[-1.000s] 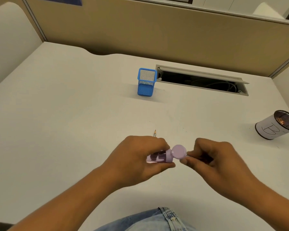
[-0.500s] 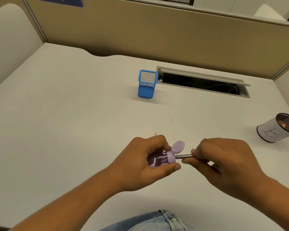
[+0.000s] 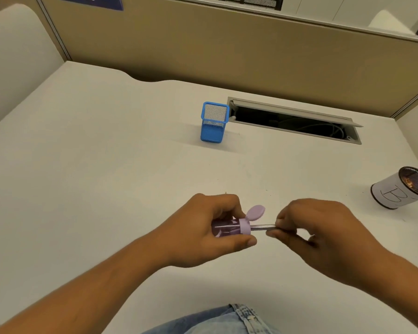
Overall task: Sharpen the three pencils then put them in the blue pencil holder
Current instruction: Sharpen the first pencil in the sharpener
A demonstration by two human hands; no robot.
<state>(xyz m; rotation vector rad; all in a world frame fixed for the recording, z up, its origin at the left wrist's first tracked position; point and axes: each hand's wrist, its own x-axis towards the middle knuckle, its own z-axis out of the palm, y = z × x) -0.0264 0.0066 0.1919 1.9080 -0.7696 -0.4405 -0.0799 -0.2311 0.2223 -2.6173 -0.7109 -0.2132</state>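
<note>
Near the worktop's (image 3: 106,165) front edge, the left hand (image 3: 203,232) grips the purple sharpener (image 3: 229,229), lid flipped up, while the right hand's (image 3: 323,237) fingers (image 3: 279,222) pinch a pencil (image 3: 263,227) entering it; the blue pencil holder (image 3: 212,124) stands toward the back edge.

Count on the tabletop (image 3: 106,165)
One pencil (image 3: 263,227), one purple sharpener (image 3: 229,229), one blue pencil holder (image 3: 212,124), one labelled mesh cup (image 3: 401,189), two hands.
</note>
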